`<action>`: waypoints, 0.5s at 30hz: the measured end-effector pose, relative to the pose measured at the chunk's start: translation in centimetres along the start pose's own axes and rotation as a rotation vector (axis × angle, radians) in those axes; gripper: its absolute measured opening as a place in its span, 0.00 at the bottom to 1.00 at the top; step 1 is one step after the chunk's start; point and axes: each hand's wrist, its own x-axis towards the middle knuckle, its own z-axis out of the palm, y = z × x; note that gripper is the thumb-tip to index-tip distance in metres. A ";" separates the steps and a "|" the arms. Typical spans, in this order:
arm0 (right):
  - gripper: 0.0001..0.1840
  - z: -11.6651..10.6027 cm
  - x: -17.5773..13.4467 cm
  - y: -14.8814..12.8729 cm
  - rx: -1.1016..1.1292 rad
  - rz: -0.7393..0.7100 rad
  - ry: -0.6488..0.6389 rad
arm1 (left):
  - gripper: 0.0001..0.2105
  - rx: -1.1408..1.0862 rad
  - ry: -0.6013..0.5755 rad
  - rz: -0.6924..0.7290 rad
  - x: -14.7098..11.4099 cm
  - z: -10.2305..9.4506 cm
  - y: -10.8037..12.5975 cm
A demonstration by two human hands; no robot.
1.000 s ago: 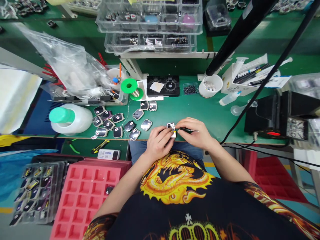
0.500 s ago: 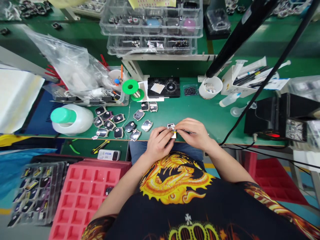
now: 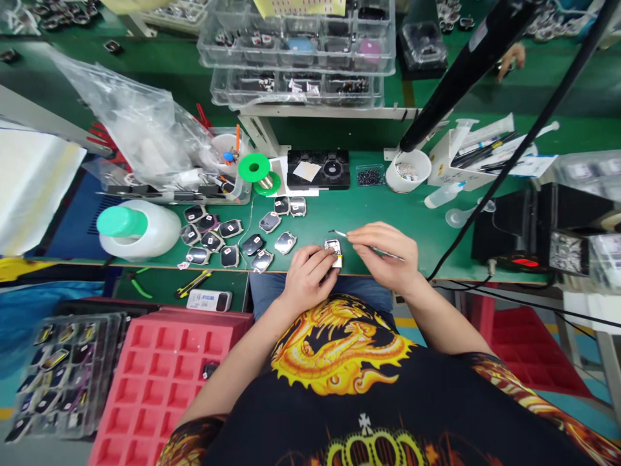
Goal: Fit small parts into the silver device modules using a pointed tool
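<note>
My left hand (image 3: 309, 278) is closed on an opened smartwatch case (image 3: 332, 244) at the front of the bench. A white piece with a yellow strip (image 3: 337, 261), perhaps a battery, sticks out below the case beside my fingertips. My right hand (image 3: 388, 254) grips slim tweezers (image 3: 341, 233), pointing left over the bench just right of and above the case. A tiny dark bit shows at their tip, too small to name. Several watches with dark screens and small labels, one of them a silver watch (image 3: 285, 243), lie left of my left hand.
A green solder spool (image 3: 254, 168), a black fixture (image 3: 342, 169), a tray of tiny screws (image 3: 369, 175) and a white cup (image 3: 408, 171) line the back. A white bottle (image 3: 160, 233) stands left. A black cable (image 3: 478, 210) crosses at right. Another person's hand (image 3: 512, 59) shows at top right.
My right hand has drawn back to the right from the watch case, and the tweezers now show clear of it. Another person's hand has appeared at top right. My left hand stays put.
</note>
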 end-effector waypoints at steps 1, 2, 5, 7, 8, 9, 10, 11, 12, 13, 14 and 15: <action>0.13 -0.2 0.2 -0.2 -0.010 0.010 0.044 | 0.21 -0.003 0.000 0.001 0.0 0.0 0.0; 0.14 -0.4 0.4 -0.2 -0.031 0.018 0.091 | 0.21 -0.006 -0.003 0.001 0.0 0.0 0.1; 0.16 -0.9 1.4 0.7 -0.135 -0.002 0.240 | 0.21 -0.016 -0.021 -0.012 0.1 -0.2 0.3; 0.17 -1.3 2.7 1.8 -0.215 -0.062 0.314 | 0.19 -0.021 -0.026 -0.021 0.2 -0.3 0.4; 0.17 -1.6 3.4 2.5 -0.251 -0.099 0.332 | 0.19 -0.026 -0.025 -0.023 0.3 -0.4 0.5; 0.18 -2.0 4.3 3.1 -0.284 -0.137 0.339 | 0.18 -0.031 -0.023 -0.024 0.4 -0.5 0.5; 0.17 -2.4 5.1 3.8 -0.318 -0.175 0.340 | 0.17 -0.037 -0.023 -0.025 0.5 -0.5 0.6; 0.17 -2.8 5.9 4.4 -0.354 -0.209 0.334 | 0.17 -0.041 -0.026 -0.026 0.5 -0.6 0.7; 0.16 -3.2 6.6 5.1 -0.392 -0.245 0.325 | 0.17 -0.044 -0.030 -0.026 0.6 -0.7 0.8; 0.16 -3.6 7.2 5.7 -0.428 -0.278 0.312 | 0.17 -0.045 -0.034 -0.024 0.7 -0.9 0.9; 0.16 -3.9 7.6 6.4 -0.462 -0.315 0.300 | 0.17 -0.044 -0.034 -0.022 0.8 -1.0 1.0; 0.16 -4.2 7.9 7.1 -0.489 -0.353 0.290 | 0.17 -0.041 -0.031 -0.018 1.0 -1.2 1.1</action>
